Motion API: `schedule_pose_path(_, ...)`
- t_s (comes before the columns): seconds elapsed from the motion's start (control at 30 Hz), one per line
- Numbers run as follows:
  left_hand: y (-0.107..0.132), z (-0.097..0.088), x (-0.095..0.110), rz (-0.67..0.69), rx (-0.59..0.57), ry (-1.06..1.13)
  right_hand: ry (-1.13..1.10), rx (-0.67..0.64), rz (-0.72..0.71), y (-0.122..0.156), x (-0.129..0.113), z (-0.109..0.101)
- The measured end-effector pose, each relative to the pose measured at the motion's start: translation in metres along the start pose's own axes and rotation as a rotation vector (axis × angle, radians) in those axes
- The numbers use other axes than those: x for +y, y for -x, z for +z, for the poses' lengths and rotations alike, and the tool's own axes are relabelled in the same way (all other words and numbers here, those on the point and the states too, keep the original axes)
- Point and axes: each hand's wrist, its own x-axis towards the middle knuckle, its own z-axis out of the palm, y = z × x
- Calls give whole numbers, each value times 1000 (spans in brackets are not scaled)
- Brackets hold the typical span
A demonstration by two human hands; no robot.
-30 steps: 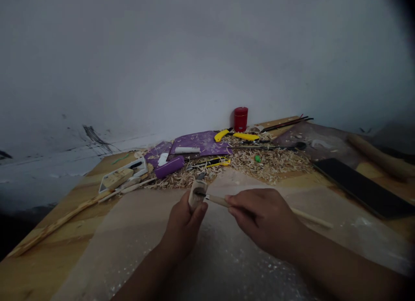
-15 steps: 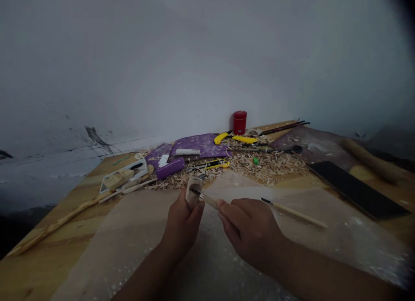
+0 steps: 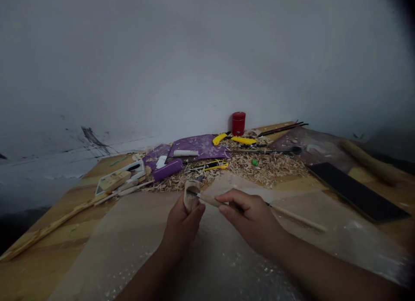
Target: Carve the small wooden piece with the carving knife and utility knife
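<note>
Two grips: the left fingers [image 3: 194, 210] curl tightly around a small pale wood block [image 3: 191, 196], held upright just above the left hand [image 3: 181, 227]. The right fingers [image 3: 227, 204] close together on the pale handle of a small knife [image 3: 209, 200], whose thin blade appears to touch the block's upper edge. The right hand [image 3: 248, 217] sits just beside the block, level with it.

Compared with half a second earlier, the knife handle lies flatter and the right hand has drawn closer to the block, while the left hand's grip looks the same.

Outward, a black-tipped wooden stick [image 3: 298, 217] lies on a translucent sheet [image 3: 136, 249] just past the right wrist. The sheet covers part of the wooden bench [image 3: 42, 227]. Beyond it are a heap of wood shavings [image 3: 266, 169], a yellow utility knife [image 3: 209, 166], a red canister [image 3: 238, 123] and a black slab [image 3: 356, 191].
</note>
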Motion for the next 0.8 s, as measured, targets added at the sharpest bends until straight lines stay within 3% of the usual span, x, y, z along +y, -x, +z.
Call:
schedule_pose_path(0.3, -4, -15, -3, -7, -168, -51, 73, -54, -154, -5, -1, -25)
schedule_pose_path(0.53, -4, -18, 1, -6, -299, -83, 133, -120, -187, -6, -3, -39)
schedule_pose_path(0.67, -4, -19, 5, 19, -300, -126, 154, -129, -185, -6, -4, -38)
schedule_pose_path(0.8, -3, -17, 7, 50, -229, -170, 193, -108, -206, -5, -3, -32)
